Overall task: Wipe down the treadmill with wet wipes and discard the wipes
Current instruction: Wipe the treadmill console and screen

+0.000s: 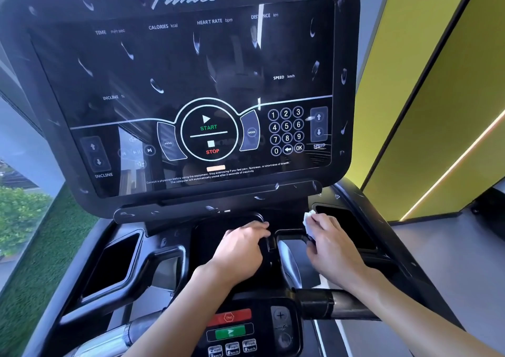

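Right hand (333, 244), below the console (191, 64) toward its right corner, grips a crumpled white wipe (310, 220) against the black ledge, just beside the right pocket (348, 227). The fingers are curled round the wad and only its upper part shows. Left hand (240, 247) lies below the console's centre, fingers nearly straight, flat on the tray (218, 225), holding nothing; probably bracing.

Console glass carries streaks and droplets. Cannot tell whether it is wiped wet or not yet done.

Handling, judged: the wipe is light, limp and damp. It bunches and would slip in a loose grip. Best kept folded under flat fingertips, thumb clamping the back edge. Ledge seams may snag it. Discard not yet done.
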Motion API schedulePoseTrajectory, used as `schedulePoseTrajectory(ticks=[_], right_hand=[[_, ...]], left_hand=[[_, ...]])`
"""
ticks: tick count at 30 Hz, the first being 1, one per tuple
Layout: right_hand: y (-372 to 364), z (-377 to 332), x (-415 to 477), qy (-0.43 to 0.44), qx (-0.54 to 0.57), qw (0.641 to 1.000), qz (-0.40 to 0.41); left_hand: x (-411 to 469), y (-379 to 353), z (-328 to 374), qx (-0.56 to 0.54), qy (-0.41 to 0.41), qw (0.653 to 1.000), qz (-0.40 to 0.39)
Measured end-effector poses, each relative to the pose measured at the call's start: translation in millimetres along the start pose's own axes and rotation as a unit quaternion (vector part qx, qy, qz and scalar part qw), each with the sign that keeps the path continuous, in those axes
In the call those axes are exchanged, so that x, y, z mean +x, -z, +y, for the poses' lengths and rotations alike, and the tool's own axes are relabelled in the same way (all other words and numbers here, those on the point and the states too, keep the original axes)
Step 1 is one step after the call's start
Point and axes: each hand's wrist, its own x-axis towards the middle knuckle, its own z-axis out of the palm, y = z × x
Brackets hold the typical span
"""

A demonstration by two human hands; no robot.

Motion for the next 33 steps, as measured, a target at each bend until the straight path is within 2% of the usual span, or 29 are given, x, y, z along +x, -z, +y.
schedulePoseTrajectory(ticks=[5,13,19,23,26,29,33], right_hand=[[5,-9,2,0.053,0.003,0.999,-0.001],[-2,-67,37,0.135,0.07,0.988,-0.02],[-7,-49,28,0.2,0.071,0.976,-0.051],[0,-30,14,0.187,0.095,0.977,-0.036],[4,-7,1,0.144,0.077,0.987,-0.012],[5,8,-3,0.094,0.066,0.993,0.007],[-5,5,5,0.073,0.054,0.995,0.029]], left_hand=[[0,1,1,0.008,-0.001,1.0,0.002],[-5,2,5,-0.025,0.027,0.999,0.025],[-7,4,7,-0.002,0.018,1.0,0.012],[-8,5,9,0.023,0.01,1.0,-0.009],[-5,2,7,0.046,0.011,0.999,-0.019],[-3,2,8,0.057,0.006,0.998,-0.018],[-2,2,7,0.048,0.007,0.999,-0.008]])
